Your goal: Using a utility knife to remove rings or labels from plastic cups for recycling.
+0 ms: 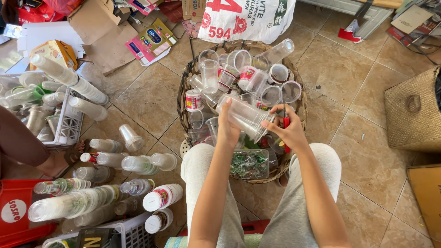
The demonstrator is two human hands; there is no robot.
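My left hand (228, 130) grips a clear plastic cup (245, 116), held sideways over a round wicker basket (298, 108). My right hand (285, 127) is at the cup's rim and holds a small red-handled tool (286, 123), probably a cutter. The basket is full of several clear plastic cups (239, 76), some with red and white labels. A clear tray of green scraps (249, 164) rests between my knees at the basket's near edge.
Stacks of clear cups (69, 204) and bottles (138, 164) lie on the tiled floor at left by a white crate (69, 124). Another person's foot in a sandal (64, 158) is at far left. A woven box (413, 110) stands at right, a printed sack (248, 18) beyond.
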